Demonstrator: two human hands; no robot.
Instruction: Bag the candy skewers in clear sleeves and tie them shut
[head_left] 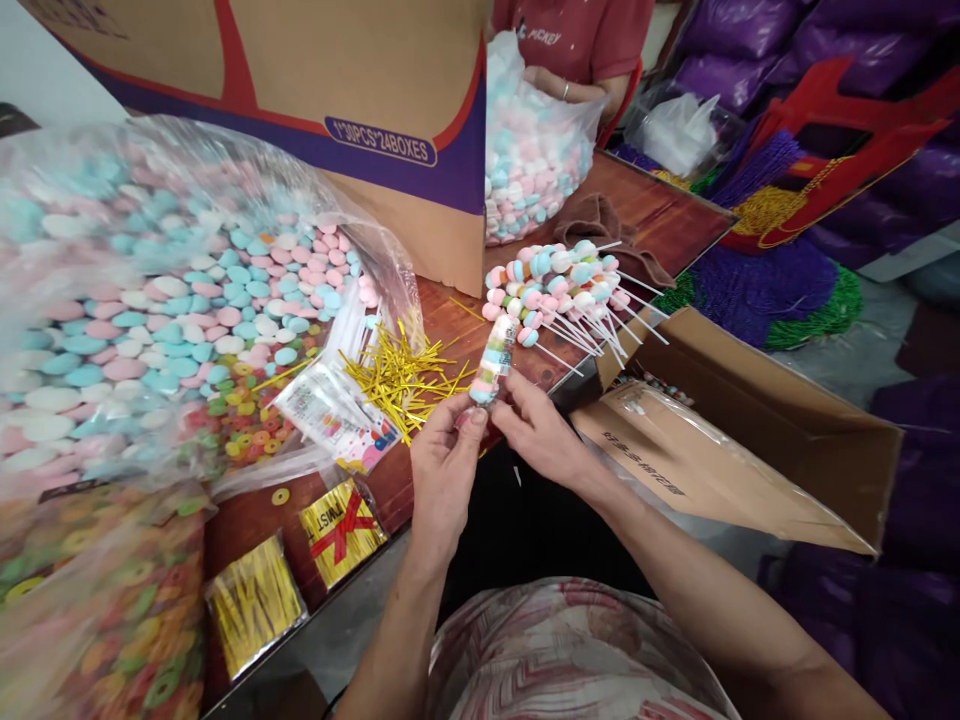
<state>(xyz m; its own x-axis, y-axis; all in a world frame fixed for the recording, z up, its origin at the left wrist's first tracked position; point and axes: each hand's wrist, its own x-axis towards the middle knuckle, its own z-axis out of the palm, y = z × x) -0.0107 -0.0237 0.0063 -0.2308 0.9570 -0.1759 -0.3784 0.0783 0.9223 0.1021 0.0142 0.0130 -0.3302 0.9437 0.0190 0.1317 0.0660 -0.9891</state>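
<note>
A candy skewer in a clear printed sleeve points up and away between my hands, its marshmallows showing through the plastic. My left hand pinches its lower end, with thumb and fingers pressed together. From the other side, the fingers of my right hand close on the same end; what exactly lies between the fingertips is hidden. Just beyond, several marshmallow skewers lie piled with white sticks pointing right. Loose gold twist ties are heaped left of my hands, beside a stack of printed sleeves.
A large clear bag of pastel candies and gummy rings spreads at left. Packs of twist ties lie along the table edge. A tall carton stands behind, an open carton at right. Across the table sits a person.
</note>
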